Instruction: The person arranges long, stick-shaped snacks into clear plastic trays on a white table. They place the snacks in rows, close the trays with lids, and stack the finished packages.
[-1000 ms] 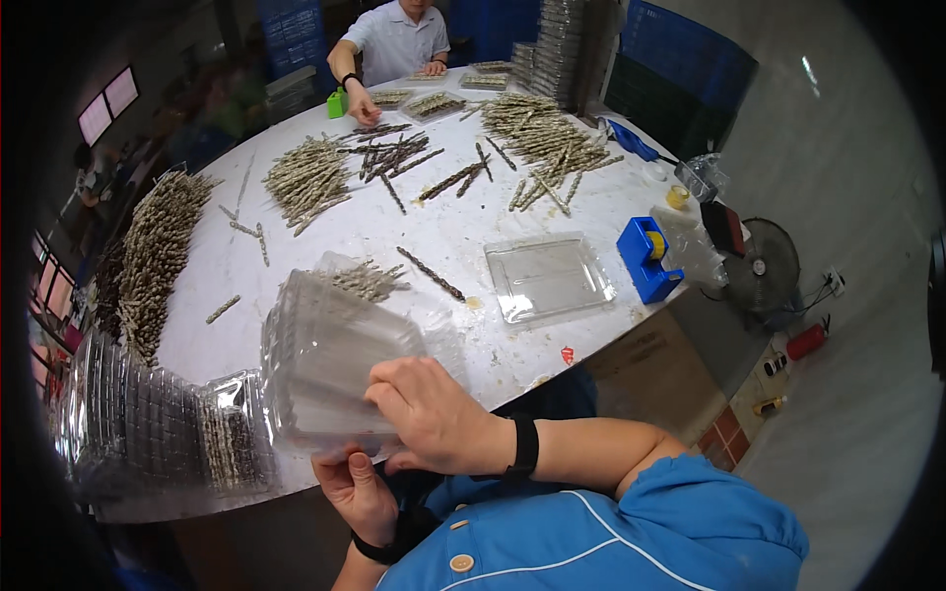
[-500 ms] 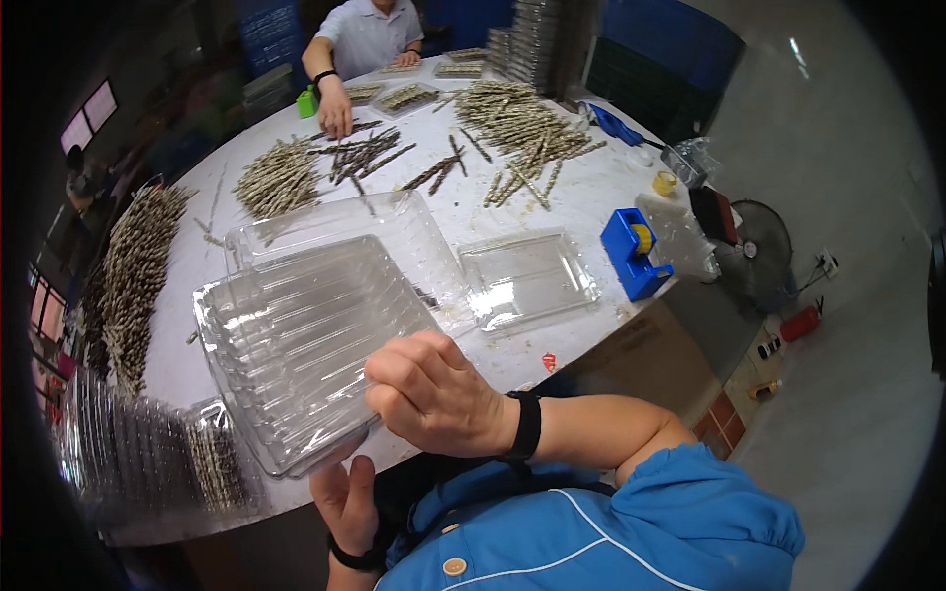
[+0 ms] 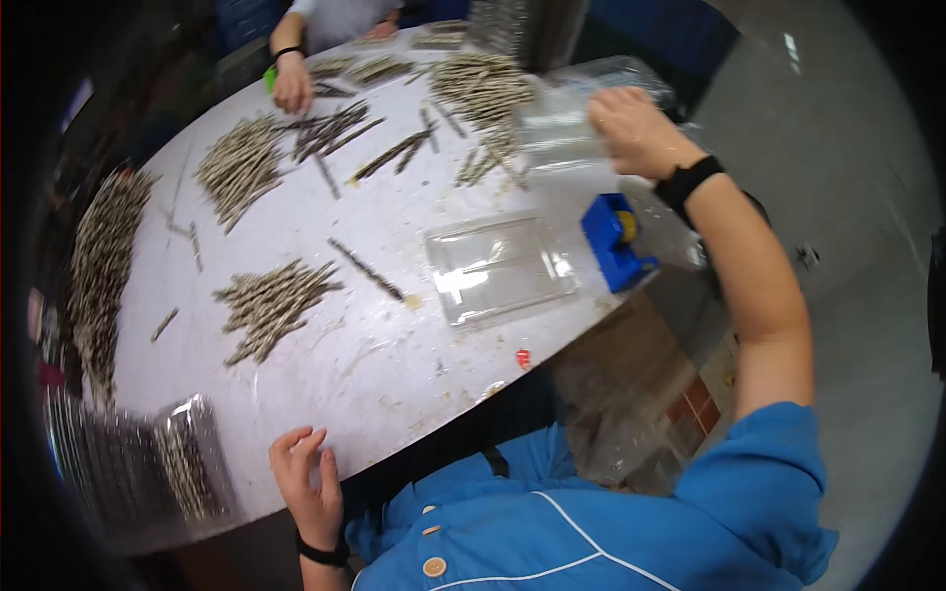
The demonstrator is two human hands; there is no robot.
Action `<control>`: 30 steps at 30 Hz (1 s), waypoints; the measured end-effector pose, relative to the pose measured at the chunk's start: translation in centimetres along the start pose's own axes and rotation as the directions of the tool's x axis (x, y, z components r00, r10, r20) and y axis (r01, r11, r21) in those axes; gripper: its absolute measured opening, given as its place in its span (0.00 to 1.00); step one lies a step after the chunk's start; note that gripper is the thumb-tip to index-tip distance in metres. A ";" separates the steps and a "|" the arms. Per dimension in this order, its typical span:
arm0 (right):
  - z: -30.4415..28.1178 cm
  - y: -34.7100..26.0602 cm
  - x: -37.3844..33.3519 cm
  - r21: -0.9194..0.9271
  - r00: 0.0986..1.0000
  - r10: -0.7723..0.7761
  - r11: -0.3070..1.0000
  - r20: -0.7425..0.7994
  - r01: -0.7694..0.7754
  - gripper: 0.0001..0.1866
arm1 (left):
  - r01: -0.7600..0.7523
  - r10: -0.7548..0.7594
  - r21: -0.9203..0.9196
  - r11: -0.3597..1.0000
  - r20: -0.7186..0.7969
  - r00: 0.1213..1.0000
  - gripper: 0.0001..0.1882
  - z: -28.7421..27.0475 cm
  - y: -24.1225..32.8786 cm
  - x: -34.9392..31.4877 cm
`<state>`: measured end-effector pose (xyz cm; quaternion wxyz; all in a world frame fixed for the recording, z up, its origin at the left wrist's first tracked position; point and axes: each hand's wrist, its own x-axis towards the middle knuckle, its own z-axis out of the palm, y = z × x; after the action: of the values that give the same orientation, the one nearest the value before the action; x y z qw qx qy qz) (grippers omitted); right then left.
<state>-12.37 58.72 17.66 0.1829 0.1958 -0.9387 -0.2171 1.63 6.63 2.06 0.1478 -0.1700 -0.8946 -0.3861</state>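
Note:
Out at the far right side of the table, my right hand (image 3: 636, 133) is closed on the edge of a clear plastic tray (image 3: 560, 133), blurred by motion. The tray covers part of a pile of pale, twisted, stick-like pieces (image 3: 483, 89). My left hand (image 3: 307, 488) is at the near table edge, its fingers apart and nothing in them. Beyond it lies a bundle of the twisted sticks (image 3: 271, 307), with a single dark stick (image 3: 365, 268) to its right. A shallow clear plastic tray or lid (image 3: 498, 268) rests flat in the middle right.
A blue tape dispenser (image 3: 609, 251) stands by the right edge. At the near left are upright filled clear packs (image 3: 182, 463), with a long stick heap (image 3: 103, 276) behind. Across the table, a co-worker's hand (image 3: 293, 84) reaches toward dark sticks (image 3: 330, 128).
My right hand has carried the clear tray from the near left to the far right, uncovering a stick bundle. My left hand has come away from the tray and moved slightly left.

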 end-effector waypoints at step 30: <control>10.3 10.1 4.8 0.320 0.913 -0.185 0.945 0.365 0.063 0.23 | 0.060 -0.128 0.311 0.948 0.202 0.971 0.21 1.8 -2.0 2.9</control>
<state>-23.84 68.36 15.06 -0.0539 0.2341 -0.9636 -0.1172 -2.06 7.23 0.76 0.0535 -0.1440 -0.9610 -0.2298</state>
